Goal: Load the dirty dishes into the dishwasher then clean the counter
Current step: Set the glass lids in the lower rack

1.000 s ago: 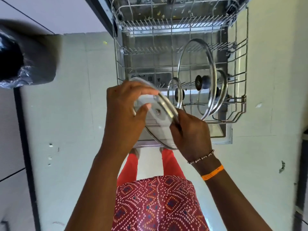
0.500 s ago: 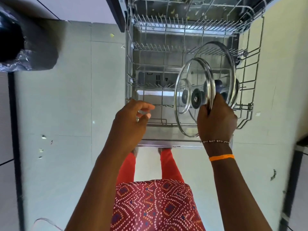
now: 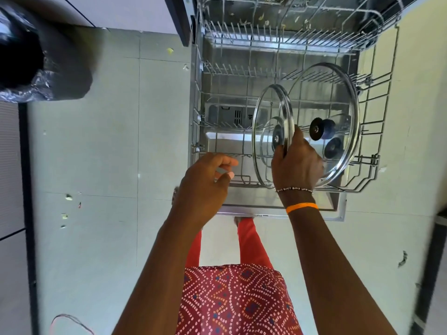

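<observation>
The dishwasher's lower wire rack (image 3: 382, 131) is pulled out below me. A glass lid (image 3: 262, 122) with a steel rim stands on edge in the rack, and my right hand (image 3: 296, 163) grips its rim at the near side. Behind it stands a larger glass lid (image 3: 338, 93) with a dark knob, and smaller lids show through the glass. My left hand (image 3: 205, 180) hovers over the rack's front left corner, fingers loosely curled, holding nothing.
The open dishwasher door (image 3: 338, 209) lies under the rack. An upper rack (image 3: 278, 22) with food scraps sits at the top. A black bin bag (image 3: 29, 61) is at the far left. Crumbs (image 3: 69, 197) dot the tiled floor.
Both hands held the glass lid a second ago. My left hand let go, and my right hand turned the lid upright and lowered it onto the rack in front of the large lid.
</observation>
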Motion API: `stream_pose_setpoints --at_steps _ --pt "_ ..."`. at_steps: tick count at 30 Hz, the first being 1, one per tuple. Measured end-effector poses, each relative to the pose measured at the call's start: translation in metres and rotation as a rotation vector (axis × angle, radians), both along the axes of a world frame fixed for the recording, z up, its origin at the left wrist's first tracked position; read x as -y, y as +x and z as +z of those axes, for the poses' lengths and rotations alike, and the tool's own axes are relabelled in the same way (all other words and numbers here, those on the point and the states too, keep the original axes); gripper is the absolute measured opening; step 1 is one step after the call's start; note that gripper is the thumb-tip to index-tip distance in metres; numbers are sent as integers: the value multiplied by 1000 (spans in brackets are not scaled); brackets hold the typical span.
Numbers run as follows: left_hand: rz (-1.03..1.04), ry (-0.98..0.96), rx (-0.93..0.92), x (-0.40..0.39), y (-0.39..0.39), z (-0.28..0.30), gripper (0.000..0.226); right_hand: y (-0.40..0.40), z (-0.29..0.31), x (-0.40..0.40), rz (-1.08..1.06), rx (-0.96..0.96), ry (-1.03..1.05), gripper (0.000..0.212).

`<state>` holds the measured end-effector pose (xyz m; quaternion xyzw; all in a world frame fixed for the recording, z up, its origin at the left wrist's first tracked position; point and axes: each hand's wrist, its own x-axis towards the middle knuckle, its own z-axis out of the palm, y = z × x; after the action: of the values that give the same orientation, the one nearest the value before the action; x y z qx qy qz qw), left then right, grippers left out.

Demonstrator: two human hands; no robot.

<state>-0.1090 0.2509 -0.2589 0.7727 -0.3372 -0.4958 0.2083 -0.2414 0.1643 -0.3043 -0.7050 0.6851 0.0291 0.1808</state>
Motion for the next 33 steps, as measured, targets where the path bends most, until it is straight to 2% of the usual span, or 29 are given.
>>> stream_pose_setpoints --at_steps 9,12,18,28,33 --pt "9 23 -3 0 6 -7 21 22 -8 -16 -41 -4 -18 54" --pt "13 24 -6 0 9 -9 22 17 -8 -13 -63 -29 30 52" --pt "-4 25 -5 -2 13 -14 21 6 -2 -30 -138 -5 -15 47" --pt "-31 34 -10 -2 10 -15 22 17 -13 2 -15 -69 -4 48" --pt "-30 33 -19 -1 9 -18 22 7 -18 -8 -73 23 -80 46"
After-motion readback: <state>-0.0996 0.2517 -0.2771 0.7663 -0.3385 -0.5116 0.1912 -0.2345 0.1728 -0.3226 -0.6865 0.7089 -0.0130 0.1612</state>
